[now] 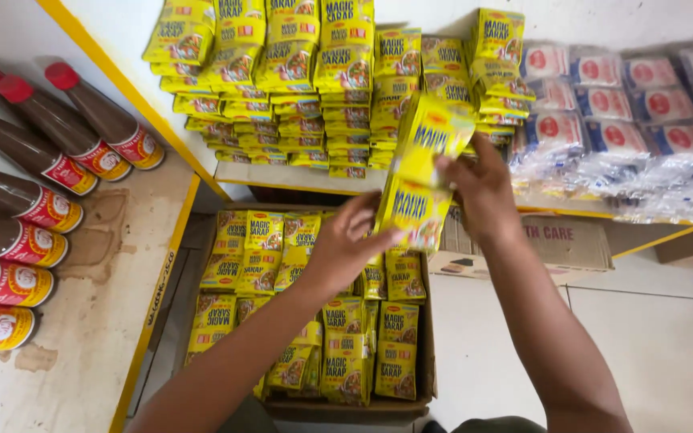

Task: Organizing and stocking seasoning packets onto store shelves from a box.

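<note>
1. Both hands pinch one strip of yellow sachets (423, 172): right hand (483, 188) at the top, left hand (346, 244) at the bottom, above the cardboard box (425, 353).
2. The shelf (282, 178) already carries many yellow stacks (298, 80); judging by that, stocking is well along.
3. The box remains largely full.

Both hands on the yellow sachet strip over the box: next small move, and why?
Probably lift the strip of yellow sachets forward onto the sachet stacks on the shelf. Left hand holds its lower end, right hand its upper end, already level with the stacks, above the cardboard box that holds more.
</note>
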